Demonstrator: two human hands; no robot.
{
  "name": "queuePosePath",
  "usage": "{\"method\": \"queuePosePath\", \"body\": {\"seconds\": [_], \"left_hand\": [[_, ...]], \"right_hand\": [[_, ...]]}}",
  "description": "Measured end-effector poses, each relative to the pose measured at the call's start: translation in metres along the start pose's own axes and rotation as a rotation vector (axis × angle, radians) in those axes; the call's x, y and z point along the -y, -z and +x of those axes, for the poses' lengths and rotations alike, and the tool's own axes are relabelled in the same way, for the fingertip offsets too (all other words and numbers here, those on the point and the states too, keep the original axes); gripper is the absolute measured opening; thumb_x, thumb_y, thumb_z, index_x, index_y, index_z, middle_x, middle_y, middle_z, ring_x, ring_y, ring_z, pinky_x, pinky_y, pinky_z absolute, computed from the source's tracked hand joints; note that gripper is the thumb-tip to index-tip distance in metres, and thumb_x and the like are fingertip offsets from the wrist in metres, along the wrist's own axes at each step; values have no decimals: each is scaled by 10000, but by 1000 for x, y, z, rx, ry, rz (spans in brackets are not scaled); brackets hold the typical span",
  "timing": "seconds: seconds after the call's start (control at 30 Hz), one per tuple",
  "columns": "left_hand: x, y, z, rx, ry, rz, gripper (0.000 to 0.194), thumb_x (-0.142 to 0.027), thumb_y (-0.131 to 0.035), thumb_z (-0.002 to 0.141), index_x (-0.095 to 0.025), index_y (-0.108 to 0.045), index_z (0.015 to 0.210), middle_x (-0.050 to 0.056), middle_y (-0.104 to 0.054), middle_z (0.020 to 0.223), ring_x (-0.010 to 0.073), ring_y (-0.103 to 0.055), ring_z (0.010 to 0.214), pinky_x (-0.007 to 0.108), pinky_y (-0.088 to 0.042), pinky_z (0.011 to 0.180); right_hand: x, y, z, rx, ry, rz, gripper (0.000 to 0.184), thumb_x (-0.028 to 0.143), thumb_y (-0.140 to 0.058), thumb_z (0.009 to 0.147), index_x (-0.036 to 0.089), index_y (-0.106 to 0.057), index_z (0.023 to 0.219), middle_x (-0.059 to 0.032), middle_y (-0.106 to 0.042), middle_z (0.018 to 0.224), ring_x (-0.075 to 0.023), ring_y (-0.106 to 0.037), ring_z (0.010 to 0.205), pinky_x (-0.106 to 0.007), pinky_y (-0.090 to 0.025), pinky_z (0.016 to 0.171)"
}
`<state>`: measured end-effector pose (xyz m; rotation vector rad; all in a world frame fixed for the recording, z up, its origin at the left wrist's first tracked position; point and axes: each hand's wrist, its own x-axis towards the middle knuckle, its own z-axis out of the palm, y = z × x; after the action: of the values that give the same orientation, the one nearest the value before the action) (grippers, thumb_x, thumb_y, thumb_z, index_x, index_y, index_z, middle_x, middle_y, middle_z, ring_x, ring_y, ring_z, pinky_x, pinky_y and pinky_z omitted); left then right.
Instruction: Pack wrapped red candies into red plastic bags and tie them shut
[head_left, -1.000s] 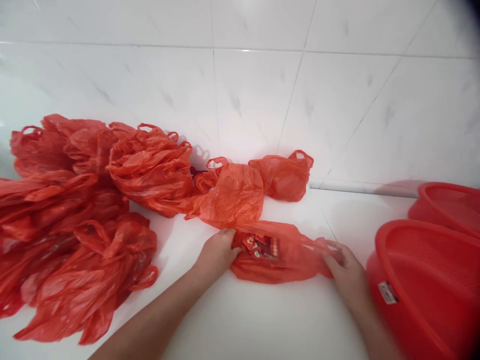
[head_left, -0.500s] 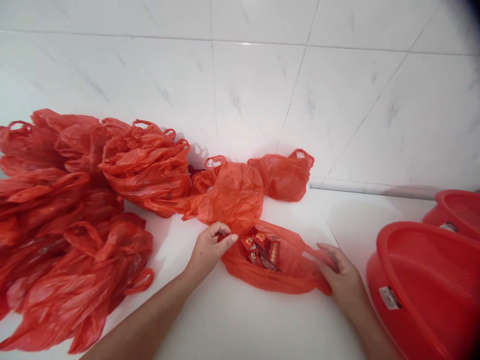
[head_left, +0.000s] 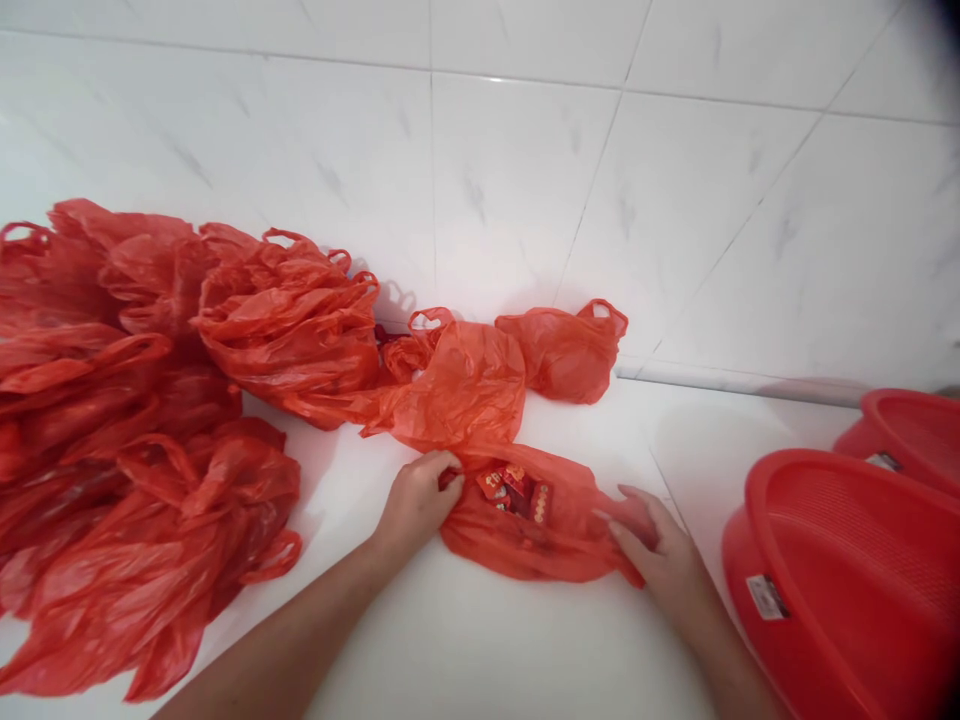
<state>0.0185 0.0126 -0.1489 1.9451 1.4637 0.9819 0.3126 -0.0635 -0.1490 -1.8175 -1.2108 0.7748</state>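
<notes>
A thin red plastic bag (head_left: 517, 560) lies on its side in front of me. Through its mouth several small red packets (head_left: 517, 490) with gold and white print show. My left hand (head_left: 418, 500) has its thumb and curled fingers closed on the bag's left end. At the opposite end, my right hand (head_left: 660, 550) holds the gathered plastic loosely between thumb and fingers. Behind the bag, touching it, a crumpled red bag (head_left: 465, 385) rests, with a smaller filled red bag (head_left: 562, 355) beside that one near the wall.
A big heap of red plastic bags (head_left: 142, 480) covers the left side. On the right stand a red plastic basin (head_left: 757, 545) with a white label and a second red basin (head_left: 874, 425) behind it. A white tiled wall (head_left: 517, 190) borders the white surface (head_left: 487, 640).
My left thumb and fingers have come together on the bag after parting briefly. My right hand has shifted slightly left with its end, and the bag's mouth gapes less than half a second ago.
</notes>
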Motion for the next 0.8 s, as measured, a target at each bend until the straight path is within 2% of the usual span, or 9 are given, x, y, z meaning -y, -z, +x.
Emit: {"method": "queuePosePath", "body": {"seconds": [0.07, 0.17, 0.23, 0.3, 0.43, 0.53, 0.63, 0.8], "left_hand": [[0, 1, 1, -48, 31, -127, 65, -212, -511, 792, -206, -564, 755, -16, -574, 760, 135, -539, 716, 246, -414, 683], [0, 4, 1, -138, 115, -548, 79, -266, -591, 771, -197, -554, 771, -29, -545, 745, 119, -517, 705, 231, -408, 677], [0, 9, 2, -170, 170, -832, 115, -274, -632, 750, -192, -552, 762, -38, -530, 710, 104, -495, 662, 223, -400, 654], [0, 14, 4, -181, 193, -987, 127, -280, -631, 759, -189, -542, 748, -36, -534, 710, 97, -497, 659, 227, -406, 665], [-2, 25, 6, -179, 177, -1068, 127, -297, -619, 780, -195, -546, 765, -33, -534, 739, 94, -514, 694, 232, -417, 695], [-10, 30, 10, -153, 167, -1072, 135, -290, -647, 769, -192, -556, 779, -37, -518, 724, 85, -494, 668, 216, -410, 670], [-27, 36, 16, -132, 125, -1043, 157, -296, -661, 759, -185, -551, 763, -39, -511, 706, 81, -474, 643, 203, -401, 638], [-62, 55, 31, -171, -63, -973, 135, -308, -632, 790, -181, -587, 783, -27, -537, 698, 85, -483, 645, 206, -408, 642]], "right_hand": [[-1, -2, 0, 7, -9, -44, 523, 430, -623, 690, 237, -557, 1171, -17, -655, 914, -226, -620, 857, -307, -502, 708], [-6, -3, 1, 33, -7, -23, 453, 389, -608, 701, 221, -577, 1121, -19, -650, 872, -219, -620, 813, -299, -500, 677], [-9, -1, 2, 0, -7, 49, 443, 354, -597, 700, 216, -553, 1118, -14, -637, 848, -202, -616, 746, -289, -500, 629], [-10, 1, 3, -78, 1, 155, 453, 328, -596, 686, 217, -520, 1119, -8, -622, 828, -183, -608, 689, -268, -491, 574], [2, 6, 4, -222, 23, 306, 438, 294, -616, 623, 216, -516, 1042, -19, -617, 821, -184, -616, 698, -254, -496, 570], [21, 9, 4, -232, 10, 343, 410, 284, -617, 601, 209, -524, 994, -26, -626, 812, -185, -616, 678, -268, -503, 584], [47, 15, 3, -231, 68, 383, 396, 275, -641, 615, 212, -532, 990, -12, -611, 812, -159, -597, 637, -252, -486, 560], [94, 36, -3, -255, 197, 516, 395, 273, -668, 663, 236, -540, 1035, 17, -553, 751, -127, -561, 584, -231, -455, 526]]}}
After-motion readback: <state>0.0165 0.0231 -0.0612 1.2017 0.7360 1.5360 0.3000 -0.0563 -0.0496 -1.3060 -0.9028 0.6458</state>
